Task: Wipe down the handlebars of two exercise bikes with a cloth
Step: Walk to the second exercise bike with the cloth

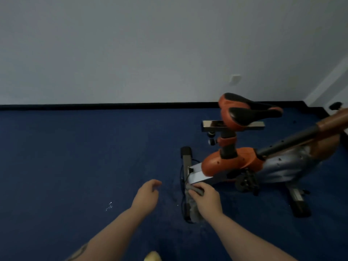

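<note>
Two outstretched hands, right hand [206, 201] gripping cloth [194, 208].

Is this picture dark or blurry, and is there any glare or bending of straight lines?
Head view: dim and bluish overall; soft blur on the right hand gripping the grey cloth and on the left hand; bright glare on the bike's white frame plate; small glints on the blue carpet; the skirting line bows slightly, wide-angle distortion.
</note>
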